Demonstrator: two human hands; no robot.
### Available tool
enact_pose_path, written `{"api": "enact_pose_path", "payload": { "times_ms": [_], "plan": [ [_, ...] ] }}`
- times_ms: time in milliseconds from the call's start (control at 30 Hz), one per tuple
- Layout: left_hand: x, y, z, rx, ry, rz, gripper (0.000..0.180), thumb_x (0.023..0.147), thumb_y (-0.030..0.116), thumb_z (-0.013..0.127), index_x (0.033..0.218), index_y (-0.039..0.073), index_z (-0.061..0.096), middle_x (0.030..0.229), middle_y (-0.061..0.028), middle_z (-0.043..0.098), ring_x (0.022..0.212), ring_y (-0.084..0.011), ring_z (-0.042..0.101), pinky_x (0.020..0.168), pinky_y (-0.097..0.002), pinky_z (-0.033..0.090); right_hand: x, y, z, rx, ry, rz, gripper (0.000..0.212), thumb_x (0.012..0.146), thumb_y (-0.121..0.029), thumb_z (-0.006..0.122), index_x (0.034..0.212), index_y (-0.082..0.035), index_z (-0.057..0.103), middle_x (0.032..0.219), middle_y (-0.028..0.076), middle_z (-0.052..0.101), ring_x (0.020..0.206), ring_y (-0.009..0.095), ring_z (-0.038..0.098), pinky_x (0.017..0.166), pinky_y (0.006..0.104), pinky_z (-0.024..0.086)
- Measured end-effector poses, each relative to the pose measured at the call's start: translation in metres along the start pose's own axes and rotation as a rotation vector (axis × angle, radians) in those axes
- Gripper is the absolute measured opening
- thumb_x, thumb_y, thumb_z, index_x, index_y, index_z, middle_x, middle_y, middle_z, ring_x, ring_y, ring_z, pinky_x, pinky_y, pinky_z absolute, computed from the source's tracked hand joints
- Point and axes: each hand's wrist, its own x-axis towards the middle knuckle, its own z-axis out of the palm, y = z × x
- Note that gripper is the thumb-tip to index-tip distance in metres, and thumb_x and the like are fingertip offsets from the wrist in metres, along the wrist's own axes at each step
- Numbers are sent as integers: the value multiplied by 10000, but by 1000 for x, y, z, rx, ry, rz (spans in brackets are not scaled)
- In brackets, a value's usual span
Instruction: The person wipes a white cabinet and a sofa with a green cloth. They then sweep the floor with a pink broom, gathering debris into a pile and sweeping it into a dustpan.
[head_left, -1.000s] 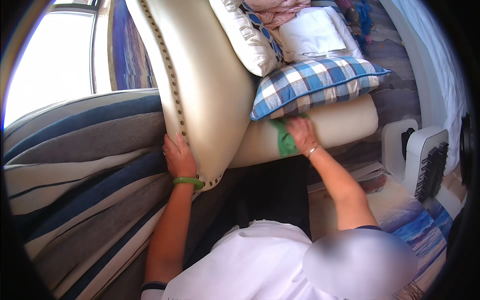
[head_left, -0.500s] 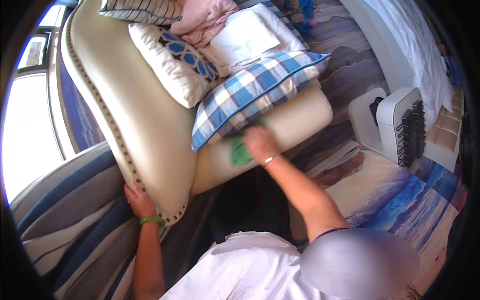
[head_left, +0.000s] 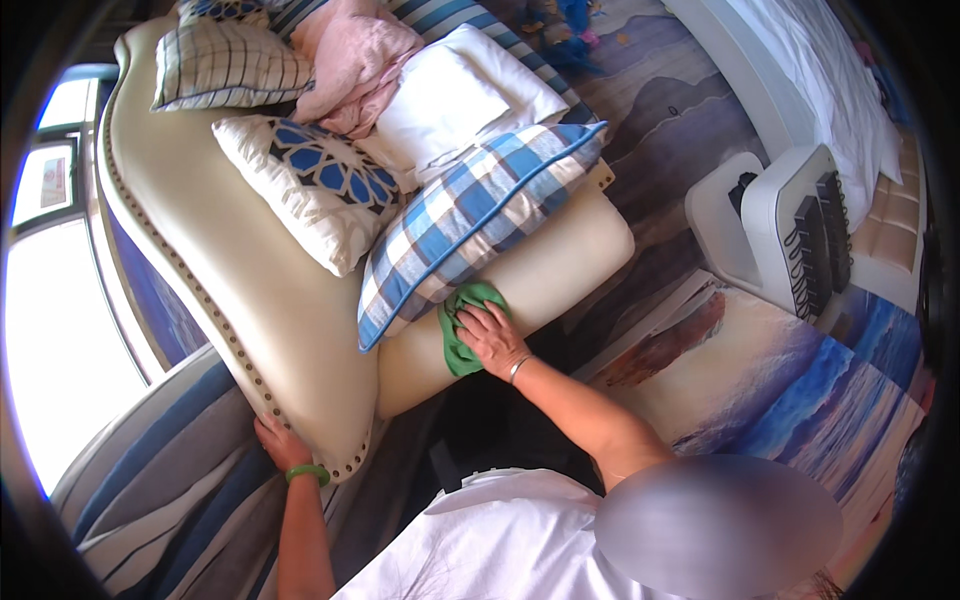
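Your right hand (head_left: 490,342) lay over a green cloth (head_left: 457,352), its fingers a little apart and spread across the fabric rather than closed around it. The cloth sat bunched on the cream armrest (head_left: 575,250), touching its top and front face, just beside a blue-and-white checked pillow (head_left: 470,225). Your left hand (head_left: 283,446) rested at the lower outer edge of the cream backrest (head_left: 235,240), next to the row of studs (head_left: 227,345); part of that hand was out of sight, so I could not tell whether it was clasping the edge or only leaning there. You wore a green bangle (head_left: 308,474) on the left wrist and a silver bracelet (head_left: 518,368) on the right. Beyond the checked pillow lay a folded white cloth (head_left: 450,100) and a rumpled pink cloth (head_left: 365,55), while a white pillow with a blue pattern (head_left: 320,190) leaned against the backrest. A wavy-striped curtain (head_left: 165,470) hung close beside your left hand.
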Motion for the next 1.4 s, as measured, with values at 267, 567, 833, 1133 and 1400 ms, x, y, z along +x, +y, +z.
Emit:
{"api": "enact_pose_path", "payload": {
  "times_ms": [267, 567, 833, 1133, 1400],
  "plan": [
    [-2, 1, 1, 24, -26, 5, 534, 932, 411, 342, 1134, -71, 449, 1057, -278, 515, 943, -386, 507, 817, -420, 393, -33, 170, -92, -244, 440, 768, 204, 803, -68, 512, 996, -1, 501, 1160, 169, 451, 1092, 356, 416, 921, 446, 352],
    [3, -17, 3, 83, -48, -18, 554, 923, 442, 330, 1118, -62, 452, 1062, -295, 509, 956, -414, 502, 818, -441, 400, -70, 86, -36, 47, 80, 123, 349, 816, -166, 433, 1147, -155, 543, 1312, 35, 402, 1224, 200, 344, 1060, 419, 223],
    [-12, 48, 13, 525, 135, 353, 449, 902, 310, 402, 1190, -34, 415, 1234, -256, 372, 1146, -372, 375, 948, -420, 329, 24, 256, -111, 183, 56, 901, 243, 726, -145, 541, 955, -85, 594, 1138, 92, 501, 1115, 243, 425, 929, 403, 329],
    [-207, 364, 200, -84, -901, 1191, 466, 736, 13, 541, 1195, 4, 455, 1189, -180, 448, 1120, -351, 424, 945, -423, 362, 11, 240, -99, 200, 156, 457, 234, 743, -193, 535, 952, -117, 607, 1128, 48, 503, 1127, 224, 410, 957, 372, 309],
    [-226, 414, 340, 76, -720, 1308, 643, 793, 332, 544, 1314, 19, 336, 1352, -175, 277, 1274, -335, 272, 1001, -545, 197, 57, 388, 7, 825, 207, 241, 298, 645, -79, 609, 940, -104, 633, 1017, 83, 539, 972, 299, 475, 861, 378, 388]
  ]
}}
